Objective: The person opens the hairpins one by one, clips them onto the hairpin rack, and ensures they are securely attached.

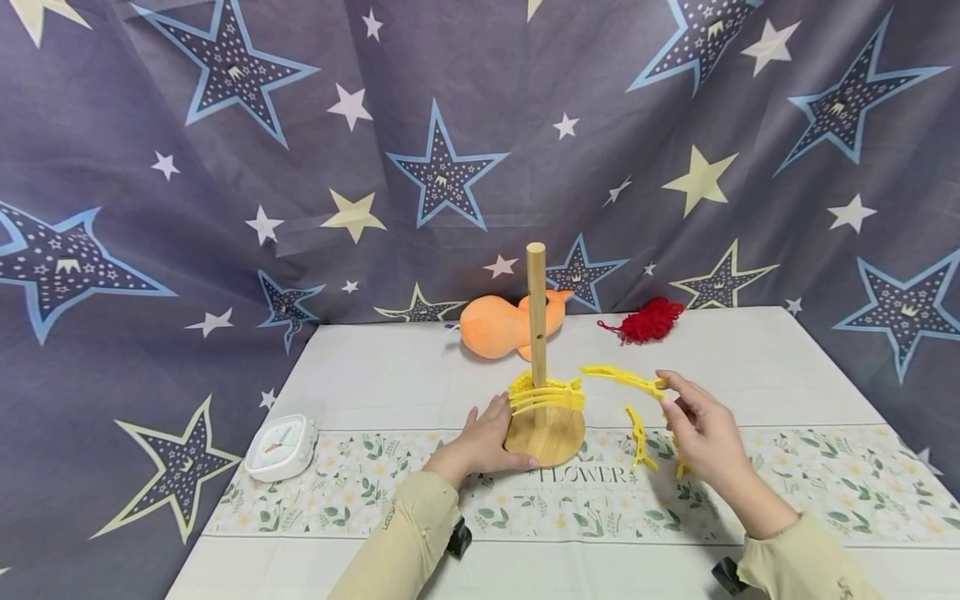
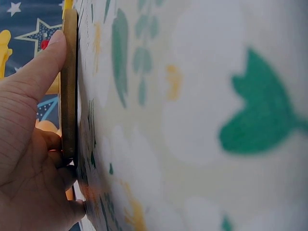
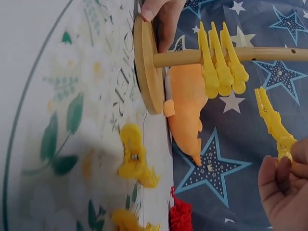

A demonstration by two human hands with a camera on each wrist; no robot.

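Note:
My left hand (image 1: 480,442) holds the round base (image 1: 557,437) of an upright wooden stand at its left side. In the left wrist view the thumb (image 2: 48,60) lies along the edge of that base. Three yellow alligator hair clips (image 3: 221,72) are on the lower part of the stand's post (image 1: 537,317), side by side. My right hand (image 1: 705,433) pinches another yellow hair clip (image 1: 618,377) by its handle end, right of the post. Its long tip points left, apart from the stand. Below it, two more hair clips (image 1: 639,437) lie on the table.
Behind the stand lies an orange plush toy (image 1: 491,327), and right of it a red yarn bundle (image 1: 648,321). A white clock (image 1: 281,447) stands at the table's left. A flowered runner (image 1: 810,475) crosses the table. A star-patterned curtain (image 1: 450,67) hangs behind.

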